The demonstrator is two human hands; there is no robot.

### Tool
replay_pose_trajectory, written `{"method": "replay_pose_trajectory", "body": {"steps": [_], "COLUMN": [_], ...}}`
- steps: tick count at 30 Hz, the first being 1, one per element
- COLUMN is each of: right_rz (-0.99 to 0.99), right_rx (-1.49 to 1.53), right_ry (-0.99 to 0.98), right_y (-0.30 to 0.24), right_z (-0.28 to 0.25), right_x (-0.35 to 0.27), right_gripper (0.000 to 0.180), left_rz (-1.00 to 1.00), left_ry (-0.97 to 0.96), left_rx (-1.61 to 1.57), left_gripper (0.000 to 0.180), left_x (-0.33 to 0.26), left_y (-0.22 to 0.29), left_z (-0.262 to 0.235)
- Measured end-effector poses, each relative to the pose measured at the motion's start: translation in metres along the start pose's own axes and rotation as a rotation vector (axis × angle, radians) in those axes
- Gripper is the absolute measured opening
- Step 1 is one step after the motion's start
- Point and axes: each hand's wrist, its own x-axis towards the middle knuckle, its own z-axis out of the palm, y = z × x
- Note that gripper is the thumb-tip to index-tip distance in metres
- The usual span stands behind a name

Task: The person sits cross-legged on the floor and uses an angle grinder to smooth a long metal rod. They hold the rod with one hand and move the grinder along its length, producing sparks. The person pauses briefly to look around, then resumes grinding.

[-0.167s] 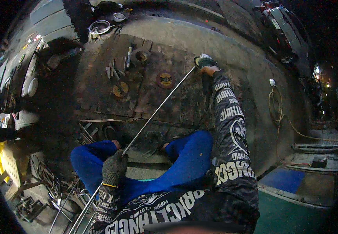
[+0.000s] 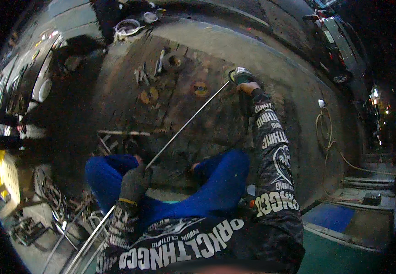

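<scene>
My left hand (image 2: pixel 135 185), in a dark grey knitted glove, is closed around a long thin metal rod (image 2: pixel 188 122) by my left knee. The rod slants up and to the right, away from me, and its near end runs back past my left forearm. With my right arm stretched far out, my right hand (image 2: pixel 249 87) grips a green angle grinder (image 2: pixel 242 76). The grinder's disc is at the rod's far end; whether they touch is too small to tell. Two loose grinding discs (image 2: pixel 200 88) (image 2: pixel 149 96) lie on the dark board left of the rod.
Several short metal pieces (image 2: pixel 140 75) and a round ring-shaped thing (image 2: pixel 174 60) lie farther off on the board. Scrap rods (image 2: pixel 65 223) and a yellow crate (image 2: pixel 7 182) are at my left. A coiled hose (image 2: pixel 324 125) lies at right, with a vehicle (image 2: pixel 332 41) beyond.
The whole view has shifted a little, with the floor things sliding slightly right. Both hands keep their holds, and the grinder stays at the rod's far end.
</scene>
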Motion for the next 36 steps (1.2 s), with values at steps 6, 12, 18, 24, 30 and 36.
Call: {"method": "replay_pose_trajectory", "body": {"steps": [6,12,18,24,30,36], "right_rz": [0.226,-0.357,0.146,0.085,0.061,0.036], "right_rx": [0.703,-0.084,0.491,0.451,0.476,0.497], "right_ry": [0.117,0.076,0.123,0.045,0.097,0.068], "right_y": [-0.038,-0.123,-0.216,-0.256,-0.284,-0.296], "right_z": [0.017,0.021,0.016,0.017,0.027,0.028], "right_x": [-0.077,-0.146,-0.233,-0.264,-0.277,-0.278], "right_gripper": [0.054,0.051,0.067,0.075,0.088,0.089], "left_rz": [-0.022,-0.005,0.092,0.253,0.107,0.161], "left_ry": [0.071,-0.059,-0.029,-0.048,-0.058,-0.020], "left_rx": [-0.077,-0.207,-0.259,-0.097,-0.228,-0.253], "left_gripper": [0.033,0.037,0.035,0.035,0.040,0.042], "left_x": [-0.007,0.000,0.000,0.018,0.033,0.059], "left_y": [-0.004,-0.009,-0.016,-0.028,-0.037,-0.054], "left_z": [0.009,0.004,0.011,0.021,0.034,0.047]}}
